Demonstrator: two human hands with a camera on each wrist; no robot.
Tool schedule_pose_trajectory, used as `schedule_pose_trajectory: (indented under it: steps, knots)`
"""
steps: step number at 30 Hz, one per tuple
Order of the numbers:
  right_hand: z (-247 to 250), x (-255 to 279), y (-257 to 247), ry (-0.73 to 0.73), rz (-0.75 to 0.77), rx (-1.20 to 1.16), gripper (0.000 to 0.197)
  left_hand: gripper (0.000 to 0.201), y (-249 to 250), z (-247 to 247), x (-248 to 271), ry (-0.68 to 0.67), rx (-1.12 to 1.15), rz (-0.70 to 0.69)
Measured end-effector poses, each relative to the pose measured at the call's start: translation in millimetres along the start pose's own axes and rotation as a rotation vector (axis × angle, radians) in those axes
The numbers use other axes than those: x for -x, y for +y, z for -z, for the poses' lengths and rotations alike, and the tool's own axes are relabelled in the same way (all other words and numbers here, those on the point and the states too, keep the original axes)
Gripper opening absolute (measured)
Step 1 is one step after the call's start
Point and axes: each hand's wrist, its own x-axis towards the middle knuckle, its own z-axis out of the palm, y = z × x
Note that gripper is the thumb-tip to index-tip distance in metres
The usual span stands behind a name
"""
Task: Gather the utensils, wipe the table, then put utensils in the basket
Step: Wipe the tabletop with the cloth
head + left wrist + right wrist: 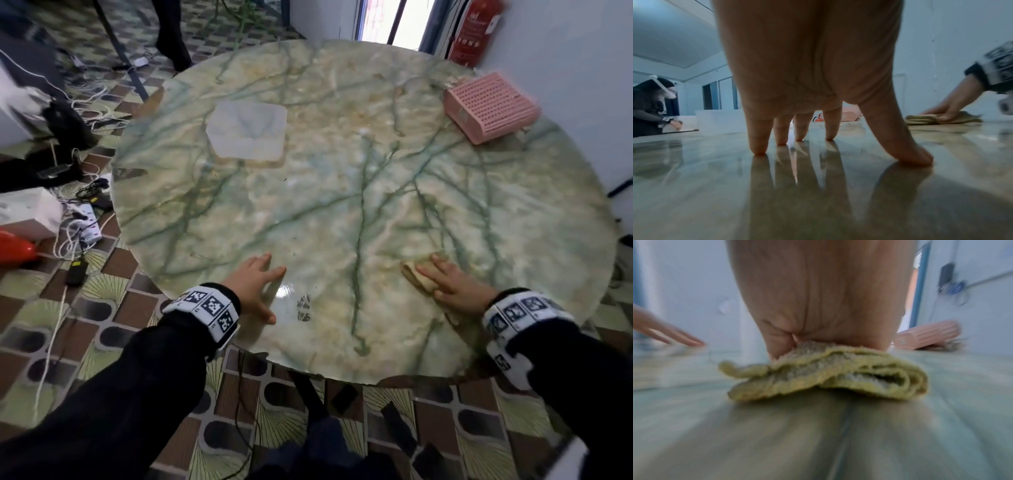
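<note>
My left hand (255, 284) lies on the round green marble table (342, 205) near its front edge; in the left wrist view its straight, spread fingers (758, 142) press their tips on the glossy top. To its right, my right hand (452, 284) presses flat on a folded yellow-green cloth (416, 274), seen close under the palm as the cloth (828, 374). A pink slotted basket (489, 106) lies bottom-up at the far right. Something thin and blurred pokes out beside the basket (929, 335). No utensil shows clearly.
A translucent white container (246, 132) sits at the table's back left. A red fire extinguisher (474, 31) and a white wall stand behind the basket. Cables and power strips (82, 226) litter the floor on the left. Another person (649, 110) works beyond the table.
</note>
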Motion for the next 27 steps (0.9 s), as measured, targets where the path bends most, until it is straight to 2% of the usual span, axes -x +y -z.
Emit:
schedule_pose_trajectory:
  steps: [1, 2, 3, 4, 6, 8, 10, 12, 14, 16, 17, 19, 21, 22, 24, 25, 27]
  knots:
    - [4, -20, 7, 0.123, -0.089, -0.069, 0.08, 0.11, 1, 0, 0, 0.001, -0.001, 0.006]
    - [14, -29, 3, 0.16, -0.164, -0.039, 0.074, 0.111, 2, 0, 0, 0.003, 0.0, 0.01]
    - [18, -46, -4, 0.21, -0.177, -0.113, 0.066, 0.111, 2, 0, 0, 0.003, -0.001, 0.013]
    - [19, -55, -18, 0.235, -0.183, -0.085, 0.062, 0.112, 2, 0, 1, 0.002, -0.001, 0.019]
    - [22, -71, -57, 0.256, -0.087, -0.061, 0.063, 0.111, 3, 0, 2, 0.0, 0.003, 0.024]
    - [10, -67, -100, 0.175, 0.06, -0.002, 0.063, 0.109, 2, -1, 4, 0.001, 0.018, 0.02]
    - [-10, -39, -132, 0.108, 0.186, 0.063, 0.062, 0.107, 2, -1, 5, 0.006, 0.024, 0.017]
    - [-32, 0, -138, 0.069, 0.307, 0.109, 0.06, 0.107, 2, -1, 5, 0.016, 0.023, 0.01]
    - [-50, 34, -117, 0.033, 0.375, 0.121, 0.06, 0.106, 2, -1, 5, 0.03, 0.033, 0.005]
    - [-62, 55, -76, -0.007, 0.385, 0.072, 0.056, 0.107, 2, -2, 6, 0.036, 0.045, -0.003]
    - [-63, 62, -53, -0.039, 0.372, 0.045, 0.055, 0.107, 2, -2, 6, 0.039, 0.051, -0.006]
    - [-60, 60, -1, -0.039, 0.318, -0.01, 0.068, 0.106, 2, -1, 6, 0.043, 0.068, -0.001]
    - [-50, 48, 51, 0.008, 0.218, -0.037, 0.063, 0.106, 3, 0, 6, 0.034, 0.088, 0.017]
    - [-41, 39, 75, 0.013, 0.14, -0.062, 0.07, 0.107, 4, 0, 5, 0.023, 0.102, 0.031]
    - [-26, 9, 114, 0.098, 0.037, -0.046, 0.117, 0.112, 9, 0, 4, 0.003, 0.139, 0.072]
    - [-12, -4, 121, 0.114, -0.044, -0.045, 0.119, 0.114, 14, 0, 2, 0.002, 0.153, 0.102]
    - [12, -34, 123, 0.191, -0.203, -0.004, 0.082, 0.114, 28, -1, -2, 0.027, 0.157, 0.159]
